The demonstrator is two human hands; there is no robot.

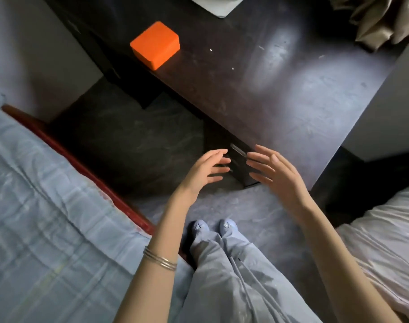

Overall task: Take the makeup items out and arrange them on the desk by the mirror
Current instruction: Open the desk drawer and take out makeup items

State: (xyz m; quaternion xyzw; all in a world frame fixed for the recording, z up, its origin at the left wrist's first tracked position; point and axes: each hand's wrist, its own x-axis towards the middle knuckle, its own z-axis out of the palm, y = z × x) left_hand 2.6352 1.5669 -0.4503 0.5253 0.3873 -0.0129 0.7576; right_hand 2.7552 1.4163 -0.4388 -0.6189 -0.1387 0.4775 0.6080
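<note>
An orange box (pixel 155 45) with rounded corners sits shut on the dark desk (pixel 257 73), near the desk's left front edge. My left hand (pixel 207 170) and my right hand (pixel 272 170) hover side by side in front of the desk's near corner, palms facing each other, fingers spread, holding nothing. Between their fingertips shows the desk's dark drawer front with a metal handle (pixel 238 150). No makeup items are visible. No mirror is clearly in view.
A bed with a pale blue checked cover (pixel 35 206) and red frame lies at the left. White bedding (pixel 385 229) is at the lower right. A white object (pixel 215 5) rests at the desk's far edge, a beige curtain (pixel 380 19) hangs top right. My feet stand on the grey floor (pixel 222 206).
</note>
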